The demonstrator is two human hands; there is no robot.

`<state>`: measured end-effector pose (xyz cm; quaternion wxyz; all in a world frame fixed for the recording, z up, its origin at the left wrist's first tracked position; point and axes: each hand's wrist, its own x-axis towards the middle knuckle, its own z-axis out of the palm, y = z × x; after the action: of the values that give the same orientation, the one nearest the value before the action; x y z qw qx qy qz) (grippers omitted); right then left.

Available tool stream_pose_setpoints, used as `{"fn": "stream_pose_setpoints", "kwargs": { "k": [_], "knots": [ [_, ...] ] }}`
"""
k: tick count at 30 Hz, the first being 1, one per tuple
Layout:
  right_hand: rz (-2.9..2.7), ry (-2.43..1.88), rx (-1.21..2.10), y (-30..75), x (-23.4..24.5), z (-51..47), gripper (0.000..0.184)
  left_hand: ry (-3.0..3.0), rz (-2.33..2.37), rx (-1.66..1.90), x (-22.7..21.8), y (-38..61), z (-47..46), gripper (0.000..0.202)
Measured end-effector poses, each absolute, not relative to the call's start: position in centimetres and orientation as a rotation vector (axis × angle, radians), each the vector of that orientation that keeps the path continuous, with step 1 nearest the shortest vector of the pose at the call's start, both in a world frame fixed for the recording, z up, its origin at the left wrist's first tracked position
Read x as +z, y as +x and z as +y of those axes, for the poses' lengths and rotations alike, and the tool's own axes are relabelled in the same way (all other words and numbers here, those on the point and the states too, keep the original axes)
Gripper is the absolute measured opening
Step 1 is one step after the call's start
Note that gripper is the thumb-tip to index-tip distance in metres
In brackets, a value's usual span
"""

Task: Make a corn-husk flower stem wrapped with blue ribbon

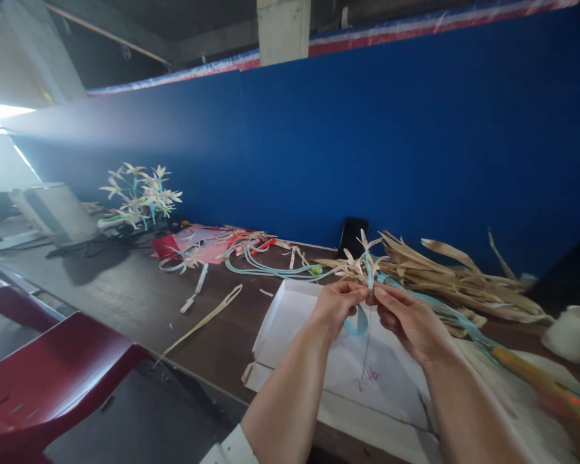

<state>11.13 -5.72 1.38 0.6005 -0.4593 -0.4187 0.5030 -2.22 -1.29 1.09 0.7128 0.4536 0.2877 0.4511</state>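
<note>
Both my hands meet over a white cardboard box and pinch the stem of a dried-husk flower sprig. My left hand is closed on the stem from the left, with a loop of light-blue tape hanging just beside its fingers. From the right, my right hand grips the same stem, fingertips close to the left ones. Pale pointed petals stand above the fingers, and blue tape covers the upper stem. A thin wire runs down below the grip. Fingers hide the exact wrapping point.
Dried corn husks lie at the right, near a glue gun with a yellow body. A black phone leans on the blue partition. Finished husk flowers stand at the left, beyond a red chair. Pale-blue cords lie mid-table.
</note>
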Motion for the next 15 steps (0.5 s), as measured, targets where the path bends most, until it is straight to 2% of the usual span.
{"fn": "stream_pose_setpoints", "kwargs": {
  "k": [4,15],
  "knots": [
    [-0.984,-1.123,1.104,11.17,1.12,-5.65,0.046,1.023,0.679,1.006,0.9,-2.3,-0.94,0.03],
    [-0.997,-1.154,1.017,10.61,1.26,-5.52,0.042,1.118,0.76,1.045,0.92,-2.24,-0.83,0.032]
  ]
}}
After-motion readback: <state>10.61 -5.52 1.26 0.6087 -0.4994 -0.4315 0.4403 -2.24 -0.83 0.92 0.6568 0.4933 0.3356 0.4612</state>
